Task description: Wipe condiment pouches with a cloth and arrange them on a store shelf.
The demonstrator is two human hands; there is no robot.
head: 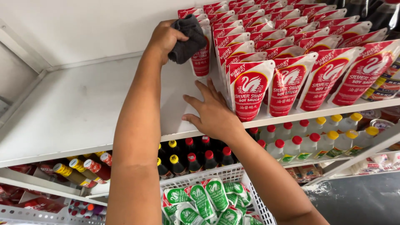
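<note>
My left hand (164,37) is raised at the back of the white shelf (75,108) and is shut on a dark grey cloth (188,38). The cloth presses against the leftmost red-and-white pouch (201,60). Rows of the same red-and-white sauce pouches (291,62) fill the right part of the shelf. My right hand (212,111) lies flat on the shelf near its front edge, fingers spread, touching the front-left pouch (249,89).
Under the shelf stand dark bottles with red and yellow caps (196,156) and clear bottles with red and yellow caps (316,141). A white plastic basket (250,183) of green-and-white pouches (208,200) sits below my arms. More bottles (79,168) lie at lower left.
</note>
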